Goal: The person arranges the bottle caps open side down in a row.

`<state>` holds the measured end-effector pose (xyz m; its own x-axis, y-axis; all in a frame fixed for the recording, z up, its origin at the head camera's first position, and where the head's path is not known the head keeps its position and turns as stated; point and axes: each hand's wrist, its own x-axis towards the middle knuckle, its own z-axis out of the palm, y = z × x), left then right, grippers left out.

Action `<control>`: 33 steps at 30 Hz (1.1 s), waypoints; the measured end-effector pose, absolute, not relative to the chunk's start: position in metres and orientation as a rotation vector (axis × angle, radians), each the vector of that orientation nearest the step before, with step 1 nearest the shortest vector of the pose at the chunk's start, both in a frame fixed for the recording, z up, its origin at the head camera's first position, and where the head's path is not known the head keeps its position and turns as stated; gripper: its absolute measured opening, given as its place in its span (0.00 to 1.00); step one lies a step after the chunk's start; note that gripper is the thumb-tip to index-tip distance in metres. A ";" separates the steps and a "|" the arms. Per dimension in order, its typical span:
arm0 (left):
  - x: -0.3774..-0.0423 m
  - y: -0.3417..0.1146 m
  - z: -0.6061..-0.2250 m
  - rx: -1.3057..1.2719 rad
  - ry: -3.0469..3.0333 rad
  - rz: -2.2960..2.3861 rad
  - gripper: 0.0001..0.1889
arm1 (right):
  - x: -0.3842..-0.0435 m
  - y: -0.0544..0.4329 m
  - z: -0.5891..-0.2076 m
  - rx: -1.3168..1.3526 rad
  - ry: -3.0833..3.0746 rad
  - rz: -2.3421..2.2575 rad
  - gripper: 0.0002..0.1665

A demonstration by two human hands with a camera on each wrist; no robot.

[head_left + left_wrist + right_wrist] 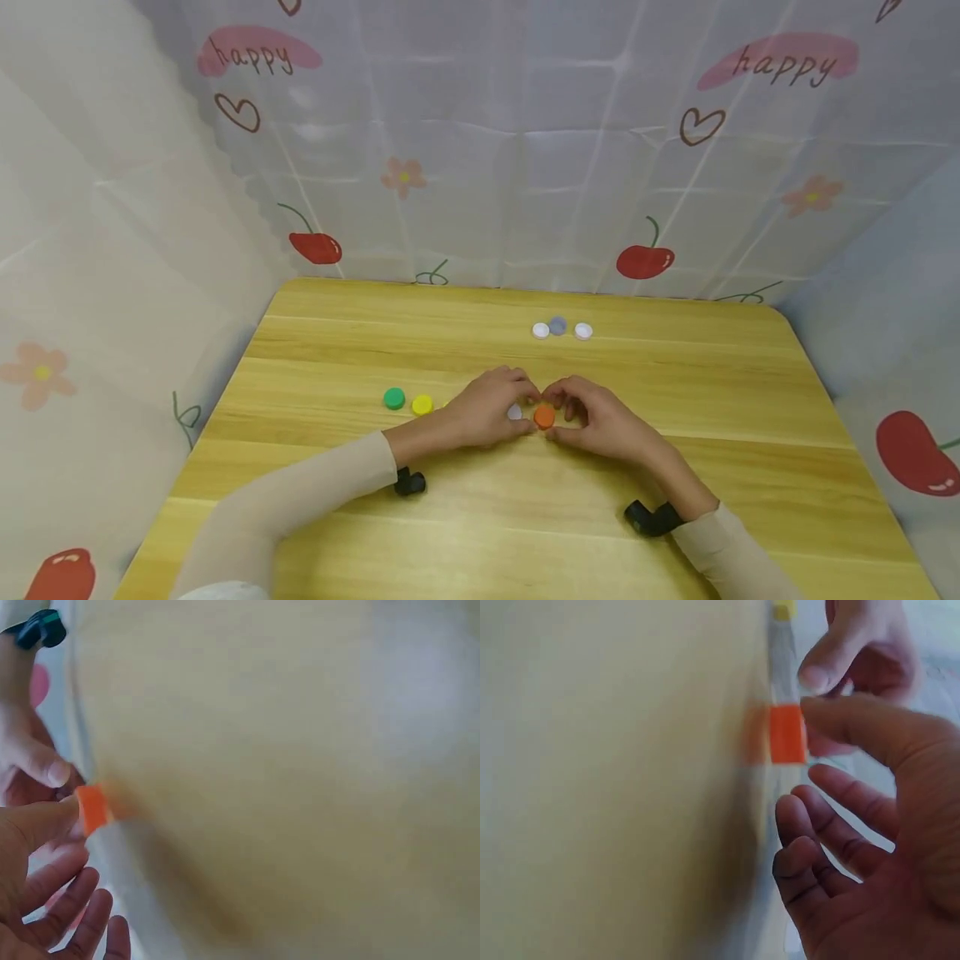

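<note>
An orange bottle cap (544, 416) lies on the table between the two hands. My right hand (603, 421) is around its right side, thumb and index finger close to its edge. In the right wrist view the fingers are spread, with a gap between the index fingertip and the orange cap (787, 733). My left hand (491, 408) comes from the other side, its fingertips near the same cap. A whitish cap (514, 412) shows between the left thumb and fingers. The left wrist view has the left thumb near the orange cap (91, 808), the other fingers loose and apart.
Left of the hands lie a green cap (393, 398) and a yellow cap (422, 405), with another yellow edge partly behind the left wrist. Farther back stand two white caps (541, 331) and a grey cap (558, 325). A patterned curtain (517, 167) borders the wooden table (360, 325).
</note>
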<state>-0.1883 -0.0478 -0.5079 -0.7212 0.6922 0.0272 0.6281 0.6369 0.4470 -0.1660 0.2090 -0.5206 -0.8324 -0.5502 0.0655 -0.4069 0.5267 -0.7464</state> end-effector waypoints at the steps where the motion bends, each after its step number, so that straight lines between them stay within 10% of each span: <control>1: -0.190 -0.049 -0.505 1.093 2.703 0.680 0.20 | -0.168 0.210 -0.519 -0.813 2.576 -1.213 0.27; 9: -0.242 -0.049 -0.487 0.888 2.662 1.051 0.16 | -0.216 0.210 -0.517 -0.734 2.797 -1.249 0.18; 20: -0.309 -0.041 -0.504 0.616 2.563 1.162 0.22 | -0.270 0.201 -0.524 -0.564 2.888 -1.110 0.34; 33: -0.321 -0.020 -0.511 0.693 2.747 0.867 0.15 | -0.286 0.194 -0.532 -0.478 2.909 -1.116 0.16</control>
<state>-0.3206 -0.0201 -0.5106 -0.8754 0.4825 -0.0292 0.3783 0.7216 0.5798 -0.2862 0.1943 -0.5321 -0.9539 -0.2765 0.1170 -0.2838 0.7031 -0.6520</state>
